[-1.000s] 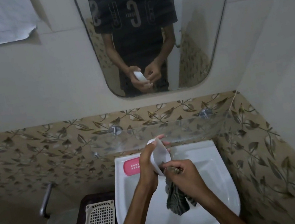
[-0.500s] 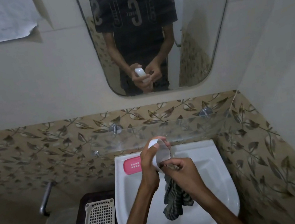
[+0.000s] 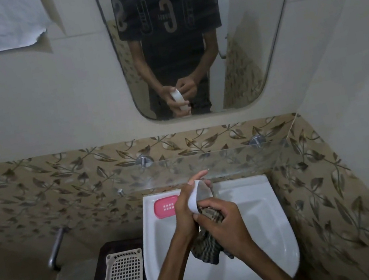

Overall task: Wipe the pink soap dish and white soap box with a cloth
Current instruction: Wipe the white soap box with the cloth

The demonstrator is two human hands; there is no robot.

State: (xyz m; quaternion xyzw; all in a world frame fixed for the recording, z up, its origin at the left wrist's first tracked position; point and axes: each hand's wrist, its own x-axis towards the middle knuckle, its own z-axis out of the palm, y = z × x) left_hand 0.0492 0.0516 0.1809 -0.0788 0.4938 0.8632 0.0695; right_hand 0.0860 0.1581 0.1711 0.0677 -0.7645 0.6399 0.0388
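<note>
White soap box [image 3: 201,194] over white sink [image 3: 273,218]

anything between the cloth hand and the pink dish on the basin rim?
The left hand, holding the white soap box, sits between the right hand with the cloth and the pink soap dish.

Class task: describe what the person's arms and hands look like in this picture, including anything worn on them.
Both forearms are bare from the bottom edge of the picture up to the wrists. The left hand and right hand wear no gloves, and no rings, watch or bracelet can be seen. In the mirror, a dark short-sleeved shirt with pale lettering ends above the elbows.
</note>
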